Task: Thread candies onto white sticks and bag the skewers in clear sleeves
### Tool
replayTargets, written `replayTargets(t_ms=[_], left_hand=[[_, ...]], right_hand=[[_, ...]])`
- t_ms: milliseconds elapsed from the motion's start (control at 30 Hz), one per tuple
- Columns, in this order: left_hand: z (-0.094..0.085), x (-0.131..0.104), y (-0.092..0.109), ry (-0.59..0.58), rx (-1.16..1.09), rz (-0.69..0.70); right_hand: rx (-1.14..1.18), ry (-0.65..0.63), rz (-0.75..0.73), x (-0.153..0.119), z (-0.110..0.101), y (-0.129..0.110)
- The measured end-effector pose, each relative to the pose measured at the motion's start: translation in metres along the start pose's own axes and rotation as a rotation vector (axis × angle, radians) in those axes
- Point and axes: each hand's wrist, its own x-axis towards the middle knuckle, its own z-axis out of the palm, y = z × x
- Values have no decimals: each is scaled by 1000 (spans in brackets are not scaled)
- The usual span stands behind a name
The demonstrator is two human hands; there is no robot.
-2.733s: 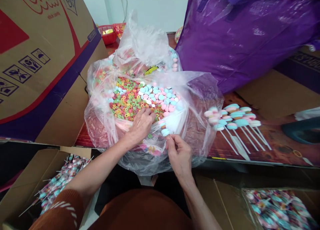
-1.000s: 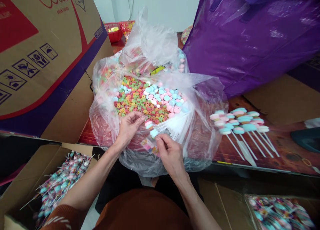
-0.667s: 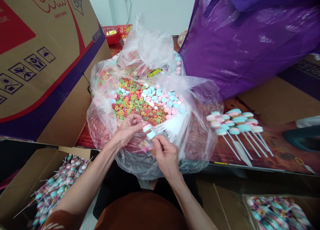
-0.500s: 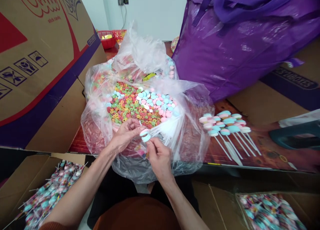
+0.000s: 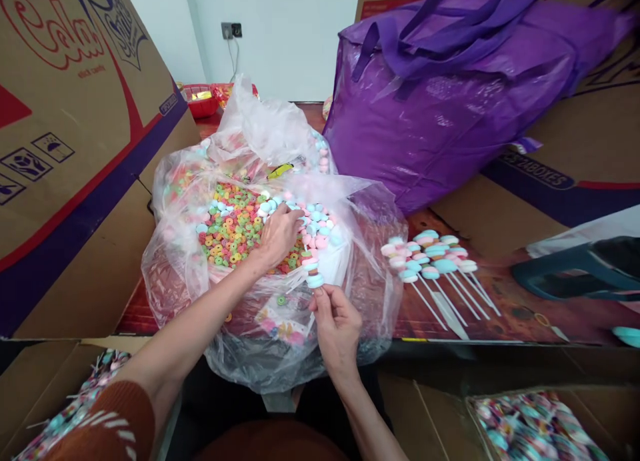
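My right hand (image 5: 338, 319) pinches the low end of a candy skewer (image 5: 313, 272), a white stick threaded with blue and pink discs and a darker piece between them. My left hand (image 5: 283, 237) reaches over the heap of pink, blue and white candy discs (image 5: 316, 222), its fingers partly spread and bent down among them. Whether a disc is under those fingertips is hidden. Red, green and orange gummy rings (image 5: 233, 224) lie to the left of that hand. A clear plastic bag (image 5: 173, 247) spreads beneath and around the sweets, with loose white sticks (image 5: 336, 264) in it.
Finished candy skewers (image 5: 437, 254) lie on the red-brown table (image 5: 480, 307) at right, near a dark teal tool (image 5: 560, 271). A purple bag (image 5: 400, 127) and cardboard boxes (image 5: 100, 234) flank the work. Below stand open cartons of wrapped sweets (image 5: 535, 424).
My left hand has left the skewer and moved forward and right to the candy discs. My right hand has shifted slightly right and down with the skewer. The view has turned a little.
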Motion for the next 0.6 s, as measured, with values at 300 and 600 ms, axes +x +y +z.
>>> replayTargets(t_ms=[300,600], left_hand=[[14,1,2,-13,252,-9],[17,-1,15,-96,59,50]], right_hand=[[-2,-3,26,-1,-2,6],[22,9,32,-5,-3,8]])
